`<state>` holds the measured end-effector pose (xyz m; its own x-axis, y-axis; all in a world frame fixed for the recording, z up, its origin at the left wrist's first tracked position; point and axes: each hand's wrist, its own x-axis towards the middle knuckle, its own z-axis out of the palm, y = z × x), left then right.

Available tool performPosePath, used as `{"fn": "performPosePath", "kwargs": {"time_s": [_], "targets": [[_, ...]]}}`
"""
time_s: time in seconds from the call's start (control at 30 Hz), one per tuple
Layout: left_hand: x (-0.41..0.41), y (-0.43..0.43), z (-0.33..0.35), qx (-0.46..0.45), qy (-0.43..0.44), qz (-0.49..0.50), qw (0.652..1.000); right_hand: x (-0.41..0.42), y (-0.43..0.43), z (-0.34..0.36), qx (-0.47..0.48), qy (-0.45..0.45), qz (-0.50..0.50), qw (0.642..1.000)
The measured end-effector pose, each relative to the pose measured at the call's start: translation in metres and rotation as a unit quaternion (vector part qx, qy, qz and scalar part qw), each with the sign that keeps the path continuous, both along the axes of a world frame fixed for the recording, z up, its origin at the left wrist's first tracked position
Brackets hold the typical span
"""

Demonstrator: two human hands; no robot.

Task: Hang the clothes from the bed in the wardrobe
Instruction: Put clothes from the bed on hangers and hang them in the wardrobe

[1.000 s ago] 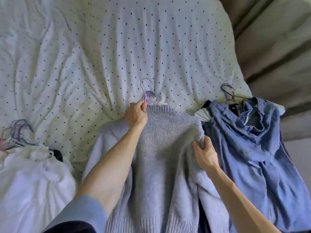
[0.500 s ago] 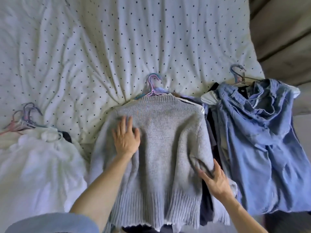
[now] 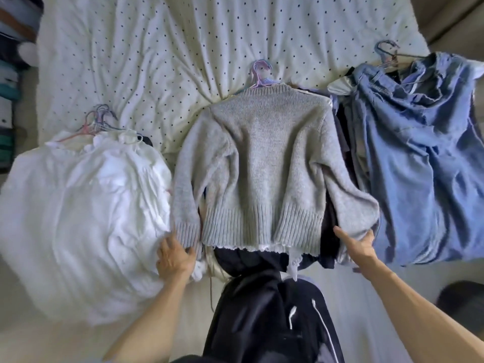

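Observation:
A grey knit sweater on a pink hanger lies face down in the middle of the bed, on top of a stack of dark clothes. My left hand rests at the cuff of its left sleeve, fingertips tucked under the cuff. My right hand touches the lower edge of the right sleeve, with index finger straight and thumb raised. A pile of white clothes with several hangers lies on the left. A pile of blue denim clothes on hangers lies on the right.
The bed has a white sheet with dark dots, rumpled beyond the piles. My dark trousers with white drawstrings stand against the bed's near edge. Shelves with folded things show at the far left. Brown flooring lies at the top right.
Both hands slid down the sweater from its collar and shoulder to the sleeve ends near the hem. The view pulled back, showing all three piles.

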<state>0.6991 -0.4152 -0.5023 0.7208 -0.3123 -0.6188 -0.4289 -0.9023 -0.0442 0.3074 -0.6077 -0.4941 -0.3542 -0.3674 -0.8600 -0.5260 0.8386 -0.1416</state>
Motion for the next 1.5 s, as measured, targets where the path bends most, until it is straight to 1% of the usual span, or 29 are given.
{"fn": "performPosePath", "kwargs": {"time_s": [0.07, 0.1, 0.17, 0.3, 0.4, 0.47, 0.53, 0.6, 0.67, 0.7, 0.77, 0.83, 0.87, 0.93, 0.97, 1.0, 1.03, 1.07, 1.1, 1.13, 1.17, 1.23, 1.27, 1.37, 1.43, 1.5], "targets": [[-0.008, 0.012, -0.002, -0.011, 0.021, 0.041, 0.999, -0.014, 0.025, -0.020, -0.015, 0.001, 0.044, 0.999], [-0.012, 0.017, -0.004, -0.028, 0.030, 0.065, 0.997, -0.024, 0.036, -0.036, -0.027, 0.018, 0.062, 0.998], [-0.018, 0.024, -0.009, -0.061, 0.031, 0.088, 0.994, -0.048, 0.055, -0.069, -0.043, 0.032, 0.079, 0.995], [-0.025, 0.036, -0.018, -0.123, 0.012, 0.113, 0.986, -0.028, 0.063, -0.021, -0.089, 0.026, 0.057, 0.994], [-0.028, 0.047, -0.026, -0.170, 0.007, 0.128, 0.977, -0.037, 0.061, -0.032, -0.101, -0.012, -0.007, 0.995], [-0.028, 0.053, -0.030, -0.192, 0.011, 0.121, 0.974, -0.046, 0.062, -0.044, -0.109, 0.003, 0.029, 0.994], [-0.025, 0.056, -0.030, -0.207, 0.035, 0.116, 0.971, -0.056, 0.066, -0.051, -0.137, 0.023, 0.065, 0.988], [-0.018, 0.057, -0.023, -0.214, 0.048, 0.106, 0.970, -0.058, 0.073, -0.042, -0.175, 0.047, 0.052, 0.982], [-0.015, 0.058, -0.012, -0.228, 0.030, 0.092, 0.969, -0.059, 0.082, -0.027, -0.234, 0.079, 0.015, 0.969], [-0.018, 0.058, -0.004, -0.243, 0.016, 0.093, 0.966, -0.058, 0.088, -0.020, -0.261, 0.081, -0.009, 0.962], [-0.035, 0.058, 0.019, -0.289, -0.001, 0.090, 0.953, -0.052, 0.101, 0.009, -0.306, 0.055, -0.067, 0.948], [-0.059, 0.053, 0.047, -0.353, -0.002, 0.071, 0.933, -0.044, 0.112, 0.039, -0.334, 0.009, -0.100, 0.937], [-0.071, 0.048, 0.063, -0.384, 0.007, 0.072, 0.921, -0.036, 0.115, 0.057, -0.352, -0.017, -0.097, 0.931], [-0.096, 0.037, 0.095, -0.426, 0.035, 0.068, 0.901, -0.020, 0.118, 0.084, -0.370, -0.060, -0.060, 0.925], [-0.108, 0.032, 0.107, -0.441, 0.040, 0.040, 0.896, -0.015, 0.118, 0.089, -0.362, -0.073, -0.040, 0.928], [-0.119, 0.027, 0.118, -0.451, 0.038, -0.012, 0.892, -0.009, 0.116, 0.095, -0.347, -0.079, -0.020, 0.934], [-0.129, 0.021, 0.121, -0.449, 0.031, -0.085, 0.889, -0.006, 0.114, 0.098, -0.329, -0.085, -0.005, 0.941], [-0.138, 0.015, 0.122, -0.428, 0.025, -0.167, 0.888, -0.003, 0.111, 0.099, -0.307, -0.091, 0.001, 0.948], [-0.144, 0.008, 0.115, -0.387, 0.026, -0.245, 0.889, -0.002, 0.108, 0.095, -0.286, -0.089, 0.009, 0.954], [-0.150, 0.001, 0.108, -0.329, 0.043, -0.300, 0.894, -0.001, 0.105, 0.090, -0.266, -0.080, 0.027, 0.960], [-0.153, -0.006, 0.099, -0.262, 0.068, -0.329, 0.905, -0.002, 0.103, 0.084, -0.247, -0.074, 0.044, 0.965], [-0.157, -0.022, 0.086, -0.133, 0.109, -0.348, 0.922, -0.006, 0.100, 0.063, -0.212, -0.063, 0.060, 0.973], [-0.157, -0.030, 0.081, -0.098, 0.118, -0.346, 0.926, -0.010, 0.098, 0.053, -0.198, -0.055, 0.053, 0.977], [-0.154, -0.054, 0.069, -0.086, 0.118, -0.356, 0.923, -0.024, 0.090, 0.025, -0.153, -0.020, 0.017, 0.988], [-0.153, -0.067, 0.059, -0.075, 0.118, -0.390, 0.910, -0.037, 0.082, 0.006, -0.136, -0.018, 0.007, 0.991], [-0.150, -0.078, 0.043, -0.036, 0.123, -0.428, 0.895, -0.047, 0.071, -0.011, -0.121, -0.028, -0.006, 0.992]]}}
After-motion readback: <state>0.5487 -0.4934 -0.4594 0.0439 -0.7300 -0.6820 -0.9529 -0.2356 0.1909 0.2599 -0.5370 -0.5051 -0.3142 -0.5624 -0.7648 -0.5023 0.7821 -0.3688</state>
